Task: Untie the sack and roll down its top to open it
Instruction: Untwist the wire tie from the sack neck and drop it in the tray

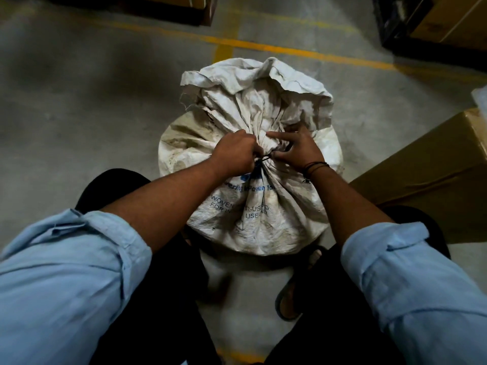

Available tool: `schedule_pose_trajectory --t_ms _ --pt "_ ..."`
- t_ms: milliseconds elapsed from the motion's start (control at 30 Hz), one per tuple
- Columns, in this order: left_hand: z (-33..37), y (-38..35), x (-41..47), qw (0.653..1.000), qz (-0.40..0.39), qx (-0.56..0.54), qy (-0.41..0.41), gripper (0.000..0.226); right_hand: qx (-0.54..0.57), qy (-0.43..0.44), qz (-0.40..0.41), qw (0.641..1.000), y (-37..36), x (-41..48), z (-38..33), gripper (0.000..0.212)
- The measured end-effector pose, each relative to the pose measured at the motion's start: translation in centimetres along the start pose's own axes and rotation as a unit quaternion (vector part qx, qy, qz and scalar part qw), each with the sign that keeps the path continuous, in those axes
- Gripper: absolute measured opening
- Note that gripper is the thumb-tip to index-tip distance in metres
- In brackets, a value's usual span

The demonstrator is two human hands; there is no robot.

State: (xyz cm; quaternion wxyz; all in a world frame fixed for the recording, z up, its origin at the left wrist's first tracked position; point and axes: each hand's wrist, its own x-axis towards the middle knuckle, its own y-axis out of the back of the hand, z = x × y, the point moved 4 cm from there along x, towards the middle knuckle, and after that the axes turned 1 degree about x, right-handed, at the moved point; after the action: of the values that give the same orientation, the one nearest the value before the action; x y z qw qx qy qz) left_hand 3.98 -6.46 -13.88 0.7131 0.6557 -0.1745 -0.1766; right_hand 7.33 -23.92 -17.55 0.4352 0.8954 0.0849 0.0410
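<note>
A dirty white woven sack (253, 214) with blue print stands upright on the floor between my feet. Its neck is gathered and bound by a thin dark string (264, 158), and the loose top (253, 83) flops away from me above the knot. My left hand (234, 154) is closed on the string at the left side of the neck. My right hand (297, 150) pinches the string on the right side, its index finger stretched across the gathered cloth. The knot itself is mostly hidden between my fingers.
A large brown cardboard box (432, 167) lies close on the right. More boxes (453, 19) on a dark pallet stand at the back right, another box (163, 6) at the back left. Yellow lines (263, 46) cross the grey concrete floor behind the sack.
</note>
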Motion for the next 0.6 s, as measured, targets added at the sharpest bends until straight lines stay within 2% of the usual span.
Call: schedule_pose_trajectory --t_ms 233,333,500,600 --pt "-1.1 -0.3 0.2 0.998 0.003 -0.063 0.027 0.047 0.003 0.004 -0.005 1.0 0.1 -0.2 0.1 0.057" --pt "-1.4 -0.2 0.2 0.988 0.031 -0.124 0.091 0.037 0.012 0.001 0.006 1.0 0.5 -0.1 0.2 0.055" --pt "-1.6 -0.7 0.2 0.978 0.061 -0.143 0.142 0.022 0.012 0.012 0.008 1.0 0.5 0.1 0.0 0.054" --pt "-1.4 -0.7 0.8 0.986 0.067 -0.096 0.121 0.022 0.008 0.016 0.01 1.0 0.4 0.2 0.1 0.055"
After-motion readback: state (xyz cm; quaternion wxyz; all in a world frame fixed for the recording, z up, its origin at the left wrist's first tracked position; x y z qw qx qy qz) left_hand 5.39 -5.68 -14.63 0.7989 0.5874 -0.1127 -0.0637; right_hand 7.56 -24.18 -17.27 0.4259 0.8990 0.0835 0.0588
